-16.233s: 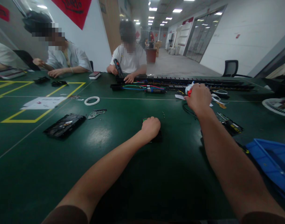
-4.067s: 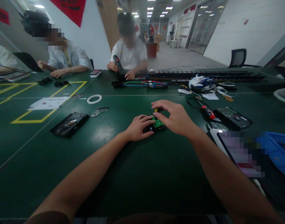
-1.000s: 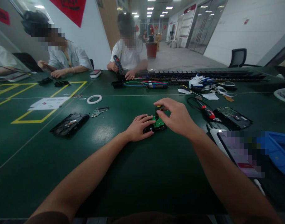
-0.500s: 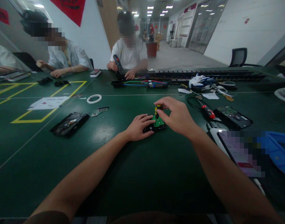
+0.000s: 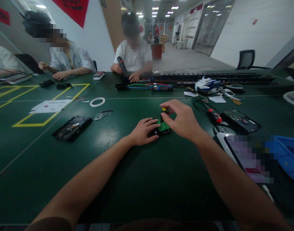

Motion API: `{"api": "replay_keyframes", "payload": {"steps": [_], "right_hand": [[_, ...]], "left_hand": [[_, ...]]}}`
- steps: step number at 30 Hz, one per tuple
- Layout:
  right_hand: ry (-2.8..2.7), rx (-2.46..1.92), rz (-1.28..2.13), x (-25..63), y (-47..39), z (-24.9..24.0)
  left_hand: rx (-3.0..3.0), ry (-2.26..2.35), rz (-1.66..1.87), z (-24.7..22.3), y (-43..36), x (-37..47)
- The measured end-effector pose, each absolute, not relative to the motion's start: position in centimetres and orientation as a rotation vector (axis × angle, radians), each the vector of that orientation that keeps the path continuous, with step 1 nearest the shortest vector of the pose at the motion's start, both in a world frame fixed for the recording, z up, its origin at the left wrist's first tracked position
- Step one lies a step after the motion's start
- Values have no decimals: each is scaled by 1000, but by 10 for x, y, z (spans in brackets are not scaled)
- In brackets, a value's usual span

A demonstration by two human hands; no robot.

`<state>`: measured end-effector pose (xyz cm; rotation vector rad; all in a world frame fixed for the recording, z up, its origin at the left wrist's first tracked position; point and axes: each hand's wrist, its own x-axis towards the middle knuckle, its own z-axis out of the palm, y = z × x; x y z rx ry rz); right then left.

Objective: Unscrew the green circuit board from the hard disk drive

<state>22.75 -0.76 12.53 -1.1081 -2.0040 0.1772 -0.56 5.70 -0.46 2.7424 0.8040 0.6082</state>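
Observation:
A small black hard drive (image 5: 167,131) with a green circuit board (image 5: 164,125) facing up lies flat on the table before me. My left hand (image 5: 144,132) grips its left end, thumb along the near edge and fingers spread over the top. Above the board, my right hand (image 5: 181,116) is closed around the handle of a yellow-and-black screwdriver (image 5: 163,110). The screwdriver stands nearly upright, its shaft pointing down at the board beside my left fingertips. Its tip is too small to make out clearly.
A second drive (image 5: 241,121) and a red-handled screwdriver (image 5: 214,115) lie to the right, near a blue bin (image 5: 289,154). At left are a black casing (image 5: 72,128), a loose circuit board (image 5: 103,115) and a white ring (image 5: 97,102). A co-worker holds a power driver (image 5: 122,65) opposite.
The screwdriver handle has turned a little between my right fingers, showing its yellow top now. My left hand and the hard drive stay in place.

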Motion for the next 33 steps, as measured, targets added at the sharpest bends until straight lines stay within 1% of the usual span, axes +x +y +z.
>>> {"api": "replay_keyframes", "payload": {"steps": [33], "right_hand": [[-2028,-1137,125,225,-11,129]], "left_hand": [[2739,795,617,-5,57,-6]]}}
